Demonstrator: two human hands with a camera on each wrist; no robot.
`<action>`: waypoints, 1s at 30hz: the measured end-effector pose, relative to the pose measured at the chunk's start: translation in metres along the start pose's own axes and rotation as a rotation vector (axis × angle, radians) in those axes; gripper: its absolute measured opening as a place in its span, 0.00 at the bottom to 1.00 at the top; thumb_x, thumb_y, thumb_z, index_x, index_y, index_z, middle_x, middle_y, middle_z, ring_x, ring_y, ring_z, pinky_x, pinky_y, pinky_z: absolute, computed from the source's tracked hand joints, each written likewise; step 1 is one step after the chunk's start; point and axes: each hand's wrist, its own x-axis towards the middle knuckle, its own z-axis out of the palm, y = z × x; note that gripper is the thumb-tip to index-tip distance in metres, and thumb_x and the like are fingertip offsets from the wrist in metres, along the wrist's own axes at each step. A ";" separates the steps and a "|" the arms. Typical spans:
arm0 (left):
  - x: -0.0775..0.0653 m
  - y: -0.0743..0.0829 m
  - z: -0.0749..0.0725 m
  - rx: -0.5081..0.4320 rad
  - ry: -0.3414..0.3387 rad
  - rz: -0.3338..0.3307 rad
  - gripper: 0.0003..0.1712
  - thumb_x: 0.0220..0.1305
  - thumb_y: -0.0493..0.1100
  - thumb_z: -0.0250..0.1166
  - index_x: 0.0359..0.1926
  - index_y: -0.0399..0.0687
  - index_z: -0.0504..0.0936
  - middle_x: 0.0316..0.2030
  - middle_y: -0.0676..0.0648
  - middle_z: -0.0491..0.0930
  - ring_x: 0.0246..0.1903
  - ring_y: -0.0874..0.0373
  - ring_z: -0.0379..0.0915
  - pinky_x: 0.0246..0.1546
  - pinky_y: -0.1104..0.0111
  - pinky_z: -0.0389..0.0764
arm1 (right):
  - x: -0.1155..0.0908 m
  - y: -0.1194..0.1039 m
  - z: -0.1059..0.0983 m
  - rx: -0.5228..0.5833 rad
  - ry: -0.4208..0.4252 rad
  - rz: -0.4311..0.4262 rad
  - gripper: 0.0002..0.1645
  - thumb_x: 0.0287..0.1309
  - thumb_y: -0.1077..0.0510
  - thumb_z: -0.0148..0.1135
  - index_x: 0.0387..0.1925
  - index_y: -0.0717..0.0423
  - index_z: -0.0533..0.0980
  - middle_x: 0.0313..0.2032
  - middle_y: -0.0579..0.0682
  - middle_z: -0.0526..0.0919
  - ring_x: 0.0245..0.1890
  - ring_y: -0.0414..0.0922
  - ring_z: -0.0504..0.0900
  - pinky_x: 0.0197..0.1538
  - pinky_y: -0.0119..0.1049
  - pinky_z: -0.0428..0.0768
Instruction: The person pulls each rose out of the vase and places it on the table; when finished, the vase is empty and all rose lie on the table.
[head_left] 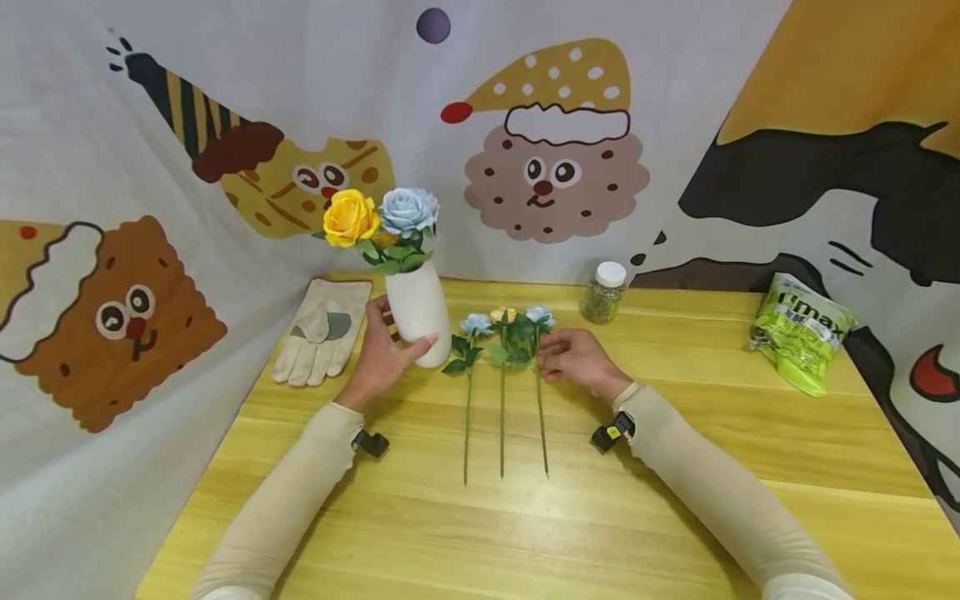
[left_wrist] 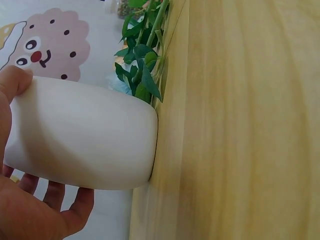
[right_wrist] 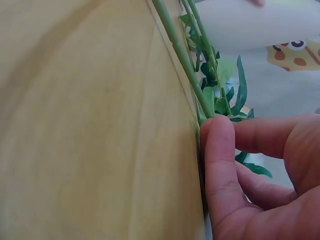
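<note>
Gripping the white vase (head_left: pixel 418 308), your left hand (head_left: pixel 381 354) has its thumb on one side and its fingers curled round the other. The vase stands roughly upright toward the far edge of the counter (head_left: pixel 487 542), left of that edge's middle, with a yellow rose (head_left: pixel 350 218) and a pale blue rose (head_left: pixel 408 211) showing above its mouth. Your right hand (head_left: pixel 581 362) pinches the right-hand blue flower (head_left: pixel 540 316) by its stem, between thumb and fingertips, so your hands are apart, each clamped on its own thing. You cannot tell whether that stem touches the counter beneath your fingers. Next to it lies a yellow flower (head_left: pixel 503 315), then the left-hand blue flower (head_left: pixel 476 324), the one nearest the vase. All three point their blooms at the counter's far edge and their bare stem ends at the near edge. By the far left corner, beyond your left hand, lies a pale work glove (head_left: pixel 337 343) with a grey patch. To the right of the flowers, near the far edge, you have a clear jar (head_left: pixel 602 302) with a white lid, and a green bag (head_left: pixel 802 333) sits at the far right corner
</note>
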 end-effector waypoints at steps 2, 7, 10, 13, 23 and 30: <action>0.000 0.000 0.001 0.001 -0.003 0.004 0.54 0.61 0.48 0.79 0.74 0.45 0.51 0.70 0.36 0.58 0.68 0.39 0.65 0.67 0.40 0.74 | 0.000 0.001 -0.001 -0.001 -0.004 0.002 0.28 0.68 0.68 0.66 0.66 0.73 0.71 0.53 0.67 0.81 0.37 0.48 0.88 0.45 0.39 0.90; -0.001 -0.001 0.002 0.007 -0.004 0.006 0.54 0.61 0.48 0.79 0.74 0.45 0.51 0.71 0.36 0.58 0.69 0.38 0.65 0.67 0.40 0.74 | -0.003 0.000 -0.003 -0.016 0.025 -0.011 0.27 0.67 0.69 0.65 0.66 0.72 0.73 0.55 0.69 0.81 0.38 0.48 0.88 0.45 0.40 0.91; -0.001 -0.001 0.002 0.012 -0.005 0.005 0.54 0.61 0.48 0.79 0.74 0.45 0.51 0.71 0.36 0.58 0.68 0.38 0.65 0.66 0.40 0.75 | -0.004 -0.003 -0.004 -0.023 0.056 -0.013 0.26 0.67 0.68 0.65 0.65 0.71 0.74 0.54 0.67 0.82 0.38 0.49 0.89 0.44 0.41 0.91; -0.001 -0.002 0.002 0.017 0.000 0.011 0.54 0.61 0.47 0.79 0.74 0.44 0.51 0.71 0.35 0.58 0.68 0.38 0.66 0.66 0.40 0.75 | -0.004 -0.010 -0.006 -0.031 0.084 -0.027 0.26 0.69 0.65 0.65 0.65 0.71 0.75 0.53 0.66 0.82 0.38 0.49 0.89 0.44 0.40 0.90; -0.001 -0.001 -0.001 0.017 0.010 0.016 0.55 0.61 0.46 0.80 0.75 0.43 0.51 0.70 0.35 0.59 0.67 0.39 0.66 0.66 0.42 0.75 | -0.010 -0.041 -0.004 -0.051 0.118 -0.158 0.23 0.68 0.60 0.70 0.59 0.68 0.79 0.49 0.63 0.83 0.41 0.60 0.89 0.47 0.49 0.90; -0.001 0.001 0.001 0.007 0.006 0.012 0.55 0.60 0.46 0.80 0.75 0.43 0.50 0.70 0.36 0.59 0.67 0.39 0.66 0.66 0.42 0.75 | -0.016 -0.064 0.005 -0.059 0.117 -0.266 0.22 0.68 0.55 0.71 0.57 0.64 0.80 0.47 0.60 0.85 0.43 0.62 0.87 0.46 0.53 0.90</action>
